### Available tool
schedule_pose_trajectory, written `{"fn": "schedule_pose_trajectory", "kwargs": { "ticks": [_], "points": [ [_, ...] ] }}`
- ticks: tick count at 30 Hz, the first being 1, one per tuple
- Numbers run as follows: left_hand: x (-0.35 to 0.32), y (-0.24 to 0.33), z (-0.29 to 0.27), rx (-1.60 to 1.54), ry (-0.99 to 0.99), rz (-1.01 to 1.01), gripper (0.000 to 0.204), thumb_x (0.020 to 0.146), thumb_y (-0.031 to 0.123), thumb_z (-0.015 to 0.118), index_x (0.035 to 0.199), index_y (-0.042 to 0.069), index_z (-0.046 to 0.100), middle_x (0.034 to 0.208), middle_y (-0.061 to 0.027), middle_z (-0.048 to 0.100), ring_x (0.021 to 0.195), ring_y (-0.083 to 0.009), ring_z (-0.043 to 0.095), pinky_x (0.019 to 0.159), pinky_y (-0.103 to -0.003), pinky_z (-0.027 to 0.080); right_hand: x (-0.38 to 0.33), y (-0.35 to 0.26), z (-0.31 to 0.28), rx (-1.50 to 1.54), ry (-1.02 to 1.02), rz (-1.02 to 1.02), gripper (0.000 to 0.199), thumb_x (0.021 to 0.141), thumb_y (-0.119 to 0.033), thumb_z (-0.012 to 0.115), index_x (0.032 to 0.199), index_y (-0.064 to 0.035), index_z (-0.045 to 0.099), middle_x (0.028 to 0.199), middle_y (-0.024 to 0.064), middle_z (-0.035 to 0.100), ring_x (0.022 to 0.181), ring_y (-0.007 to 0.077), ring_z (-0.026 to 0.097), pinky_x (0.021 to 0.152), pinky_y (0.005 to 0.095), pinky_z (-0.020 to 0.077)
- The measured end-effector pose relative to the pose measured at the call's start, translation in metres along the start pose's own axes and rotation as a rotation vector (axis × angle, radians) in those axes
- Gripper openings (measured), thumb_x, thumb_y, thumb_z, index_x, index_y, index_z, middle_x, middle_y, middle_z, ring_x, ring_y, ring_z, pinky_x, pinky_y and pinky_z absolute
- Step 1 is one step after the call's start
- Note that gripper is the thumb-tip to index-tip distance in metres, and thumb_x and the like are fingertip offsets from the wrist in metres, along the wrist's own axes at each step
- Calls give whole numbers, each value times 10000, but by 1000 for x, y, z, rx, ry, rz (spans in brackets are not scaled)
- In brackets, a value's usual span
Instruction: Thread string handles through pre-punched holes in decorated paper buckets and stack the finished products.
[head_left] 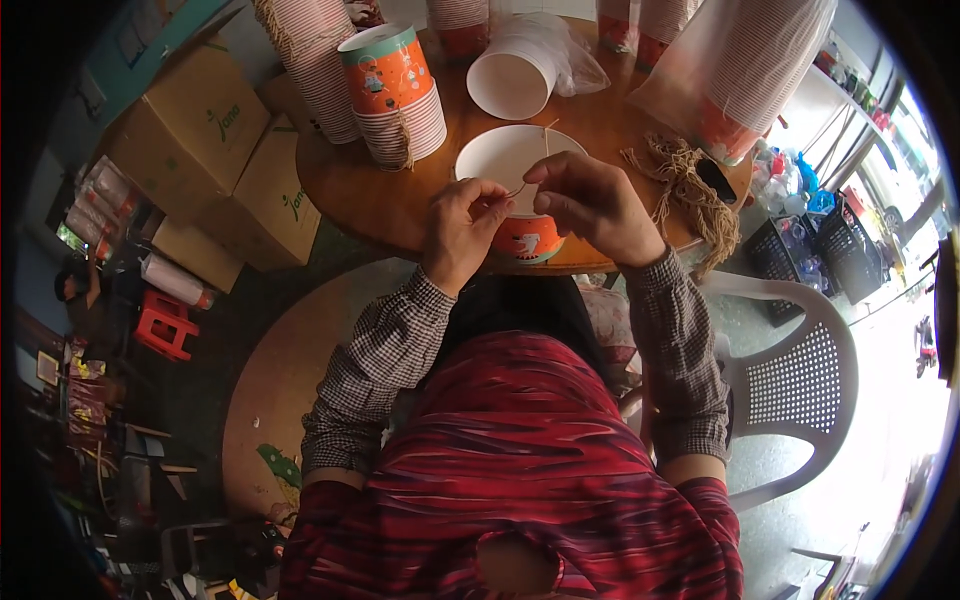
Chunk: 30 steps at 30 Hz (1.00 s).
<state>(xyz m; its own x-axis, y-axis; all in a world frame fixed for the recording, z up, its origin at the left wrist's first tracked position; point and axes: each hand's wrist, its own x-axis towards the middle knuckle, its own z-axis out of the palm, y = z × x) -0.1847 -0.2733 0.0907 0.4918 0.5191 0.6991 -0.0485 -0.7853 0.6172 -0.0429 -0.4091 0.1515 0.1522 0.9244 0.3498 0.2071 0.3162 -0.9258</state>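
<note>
A large paper bucket (527, 243), white inside and orange with a teal base band outside, stands at the table's near edge. Beige twine (550, 137) shows at its far rim and hangs down the inside wall. Over the bucket's near side, my left hand (465, 225) pinches a short end of twine between thumb and forefinger. Close beside it is my right hand (600, 205), its thumb and forefinger curved and apart at the twine's tip. Whether the other right fingers hold any twine is hidden.
On the round wooden table (375, 205) are stacked paper buckets (390, 95), a white bucket on its side (510, 82), a bundle of twine (690, 195) and bagged stacks (750, 80). Cardboard boxes (195, 120) stand left, a plastic chair (800, 370) right.
</note>
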Motion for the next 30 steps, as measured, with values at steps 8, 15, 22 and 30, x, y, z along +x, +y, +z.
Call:
{"fn": "schedule_pose_trajectory", "kwargs": {
  "ticks": [8, 15, 22, 30],
  "points": [
    [-6, -13, 1, -232, -10, -60, 140, 780, 86, 733, 842, 18, 627, 764, -65, 625, 699, -170, 613, 649, -290, 488, 5, 21, -12, -623, 236, -285, 115, 789, -53, 677, 891, -12, 644, 764, 117, 595, 642, 196, 612, 593, 304, 481],
    [-4, -13, -2, -233, -55, 67, 122, 825, 106, 689, 852, 9, 621, 776, -57, 636, 702, -153, 613, 649, -274, 484, 26, 21, -9, -596, 261, -309, 85, 785, -53, 668, 851, -4, 647, 802, 132, 614, 658, 250, 629, 610, 333, 495],
    [-14, -17, 5, -298, 3, -22, 93, 842, 102, 658, 834, 19, 617, 792, -50, 637, 764, -158, 594, 721, -283, 461, 42, 45, -7, -502, 313, -270, 112, 786, -90, 672, 837, 6, 642, 767, 124, 642, 656, 210, 627, 624, 322, 496],
    [-13, -16, 9, 25, 52, 373, 68, 821, 86, 659, 873, 71, 618, 824, -41, 641, 790, -216, 603, 816, -331, 431, 3, 19, 16, -332, 207, -278, 67, 788, -51, 613, 833, -1, 613, 746, 132, 604, 653, 258, 611, 619, 328, 489]
  ]
}}
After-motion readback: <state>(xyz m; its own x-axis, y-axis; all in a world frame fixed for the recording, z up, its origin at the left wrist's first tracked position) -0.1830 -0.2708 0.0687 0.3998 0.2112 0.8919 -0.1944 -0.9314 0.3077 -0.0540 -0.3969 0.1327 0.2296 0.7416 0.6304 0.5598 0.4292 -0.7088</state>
